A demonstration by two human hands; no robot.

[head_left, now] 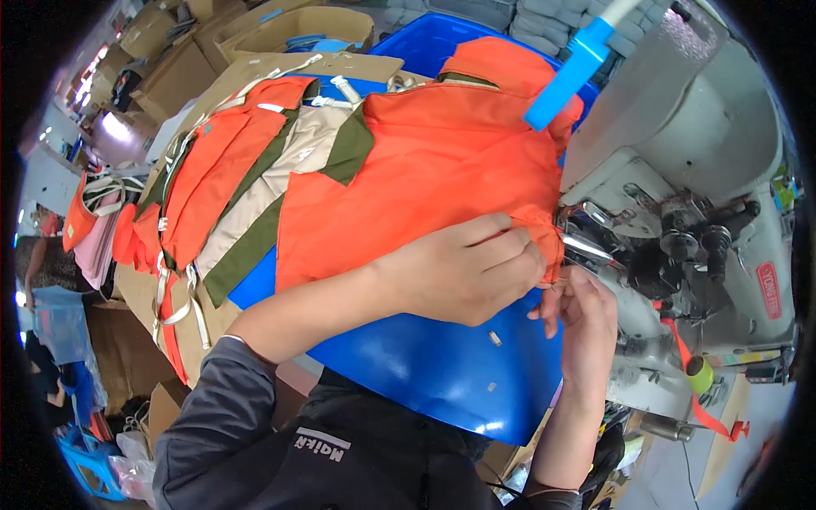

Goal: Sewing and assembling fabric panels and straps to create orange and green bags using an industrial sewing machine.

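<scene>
A large orange fabric piece (408,170) lies spread over a blue sheet (425,365), its right edge gathered against a grey sewing machine (680,161). My left hand (467,268) is on that gathered edge, fingers curled and gripping the cloth. Close beside it, my right hand (582,323) pinches at the lower corner of the fabric, just in front of the machine's metal foot (586,248). The exact spot between the right fingertips is partly hidden. Olive and beige panels (289,161) with white cords (183,310) lie to the left.
Behind the fabric is a blue bin (425,42), with a cardboard box (297,25) at its left. A blue clip-like piece on a white tube (569,72) hangs over the far right of the cloth. A red strap (693,382) hangs from the machine. A blue stool (89,463) stands low at left.
</scene>
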